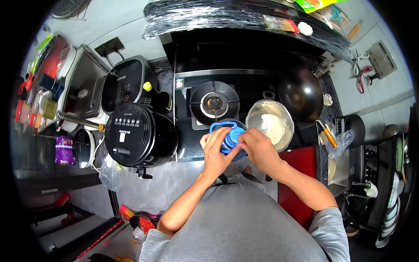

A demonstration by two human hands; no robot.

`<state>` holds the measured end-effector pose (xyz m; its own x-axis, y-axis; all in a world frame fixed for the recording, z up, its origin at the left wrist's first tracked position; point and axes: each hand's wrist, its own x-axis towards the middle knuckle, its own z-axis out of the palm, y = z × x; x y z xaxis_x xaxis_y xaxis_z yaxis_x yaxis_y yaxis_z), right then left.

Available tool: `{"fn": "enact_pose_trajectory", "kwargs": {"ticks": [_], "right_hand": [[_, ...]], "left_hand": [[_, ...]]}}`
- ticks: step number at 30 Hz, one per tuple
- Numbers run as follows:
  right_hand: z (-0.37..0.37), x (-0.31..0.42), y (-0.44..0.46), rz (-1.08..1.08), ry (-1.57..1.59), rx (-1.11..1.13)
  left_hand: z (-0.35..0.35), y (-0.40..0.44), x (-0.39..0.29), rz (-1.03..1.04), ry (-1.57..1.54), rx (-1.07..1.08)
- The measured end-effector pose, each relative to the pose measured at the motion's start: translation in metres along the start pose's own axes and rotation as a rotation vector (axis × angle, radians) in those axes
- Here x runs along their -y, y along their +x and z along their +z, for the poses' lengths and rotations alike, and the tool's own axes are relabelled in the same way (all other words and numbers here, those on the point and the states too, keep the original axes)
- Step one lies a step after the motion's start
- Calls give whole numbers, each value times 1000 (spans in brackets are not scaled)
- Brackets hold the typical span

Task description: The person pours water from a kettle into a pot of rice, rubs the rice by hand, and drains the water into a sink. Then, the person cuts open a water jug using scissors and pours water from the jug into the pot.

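Observation:
A blue plastic jug (226,144) with a loop handle (220,125) stands in front of me, seen from above at the counter's front edge. My left hand (213,150) is closed around its left side, near the top. The fingers of my right hand (261,147) are pinched on the ridged blue cap (236,134). Both hands hide part of the jug, so its contents cannot be made out. Just beyond my right hand sits a metal bowl (257,114) with a heap of white powder (274,127) in it.
Behind the jug is a gas burner (214,103). A dark wok (301,94) stands to the right of the bowl. Two black appliances (142,133) fill the left side, with a yellow-capped bottle (162,99) beside them. A plastic-wrapped range hood (209,17) overhangs the back.

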<state>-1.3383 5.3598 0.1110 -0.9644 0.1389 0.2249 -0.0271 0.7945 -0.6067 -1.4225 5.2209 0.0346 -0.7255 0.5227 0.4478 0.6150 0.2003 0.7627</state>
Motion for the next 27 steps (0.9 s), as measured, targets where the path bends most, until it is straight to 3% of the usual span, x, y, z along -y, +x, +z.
{"fn": "enact_pose_trajectory", "kwargs": {"ticks": [6,11,13,17,21,23,27], "right_hand": [[1,-3,0,-30,-4,5],[-3,-13,-2,-33,61,49],[-17,-3,6,174,254,40],[-17,-16,13,45,192,65],[-20,-21,21,109,213,128],[-27,-23,32,152,215,176],[-33,-28,57,21,116,239]], "left_hand": [[-2,3,-1,3,13,0],[-14,11,-8,-88,21,122],[-23,15,-8,-101,1,172],[-25,18,5,-216,-169,279],[-22,11,3,-267,-258,254],[-21,10,-11,-162,-131,194],[1,6,-18,-115,-8,2]]}}
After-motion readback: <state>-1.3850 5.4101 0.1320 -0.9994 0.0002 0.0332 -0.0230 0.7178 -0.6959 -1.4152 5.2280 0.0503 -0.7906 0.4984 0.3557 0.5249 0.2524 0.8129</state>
